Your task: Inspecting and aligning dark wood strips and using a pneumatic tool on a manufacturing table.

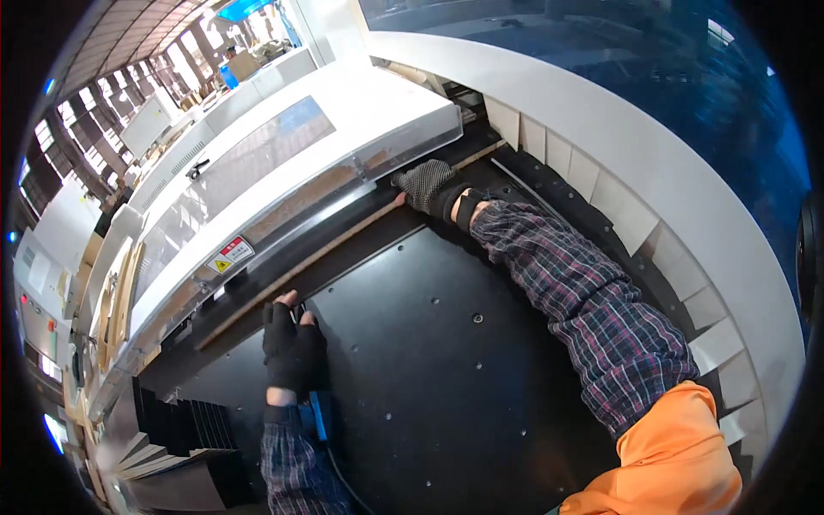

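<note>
**Tan-edged strip point(343, 241) lying along the machine guard, can't call it finished**

So the strip runs lengthwise right beside the white guard hood point(390, 107), at the far side of a black table point(412, 343). Laid out in line with the hood: I'd count that as done. Whether it's seated or fixed, no idea; both hands are at it, so I'd guess positioning isn't over.

Right hand point(427, 184), grey mesh glove, is bent over the strip toward its far end. Fingers curled, but the glove hides whether they really have hold. Left hand point(294, 343), black fingerless glove, is half-curled with fingertips just beside the nearer stretch; can't tell if it's pinching anything. A blue device point(320, 416) with a cable sits by that wrist.

Table's smooth, dotted with small round fittings. Pale flaps point(592, 180) line the right side under a blue-tinted window point(584, 60), and dark pleated bellows point(184, 429) sit lower left. Beyond that: big bright hall, high roof point(142, 30), more white machinery.
</note>
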Tool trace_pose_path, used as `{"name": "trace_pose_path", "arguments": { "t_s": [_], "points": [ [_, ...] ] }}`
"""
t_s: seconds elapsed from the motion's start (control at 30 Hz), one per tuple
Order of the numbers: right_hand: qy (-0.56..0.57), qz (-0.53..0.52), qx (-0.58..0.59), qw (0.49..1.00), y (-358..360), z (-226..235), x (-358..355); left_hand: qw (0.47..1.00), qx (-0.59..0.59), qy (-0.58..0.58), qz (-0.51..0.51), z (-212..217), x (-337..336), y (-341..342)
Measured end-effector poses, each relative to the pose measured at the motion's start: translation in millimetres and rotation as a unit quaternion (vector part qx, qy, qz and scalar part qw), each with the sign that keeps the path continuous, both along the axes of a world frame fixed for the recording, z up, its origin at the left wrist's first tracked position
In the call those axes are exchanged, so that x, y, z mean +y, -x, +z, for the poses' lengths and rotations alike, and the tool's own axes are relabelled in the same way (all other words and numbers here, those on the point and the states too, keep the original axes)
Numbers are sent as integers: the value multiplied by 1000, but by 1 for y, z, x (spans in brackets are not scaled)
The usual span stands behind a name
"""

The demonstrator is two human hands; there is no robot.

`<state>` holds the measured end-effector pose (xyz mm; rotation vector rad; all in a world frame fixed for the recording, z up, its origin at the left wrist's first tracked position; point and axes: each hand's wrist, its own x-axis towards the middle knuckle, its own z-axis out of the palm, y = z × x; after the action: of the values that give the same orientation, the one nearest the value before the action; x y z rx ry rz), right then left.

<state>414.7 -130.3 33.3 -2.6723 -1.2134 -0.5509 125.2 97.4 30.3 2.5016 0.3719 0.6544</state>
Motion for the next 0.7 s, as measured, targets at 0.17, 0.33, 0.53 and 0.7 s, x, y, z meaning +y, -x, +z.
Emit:
{"name": "trace_pose_path", "arguments": {
  "t_s": [0.17, 0.33, 0.53, 0.7],
  "points": [
    [-37, -15, -33, 999, -12, -7, 1, 997, -10, -64, -43, -8, 46, -43],
    [53, -52, -10, 997, -4, 17, 9, 998, 33, -52, 18, 0, 46, -60],
    [-27, 186, -91, 978, 87, 4, 131, 992, -54, -112, -23, -17, 66, -45],
    [52, 19, -29, 998, 66, -19, 180, 982, -177, -56, 29, -55, 52, -54]
  ]
}}
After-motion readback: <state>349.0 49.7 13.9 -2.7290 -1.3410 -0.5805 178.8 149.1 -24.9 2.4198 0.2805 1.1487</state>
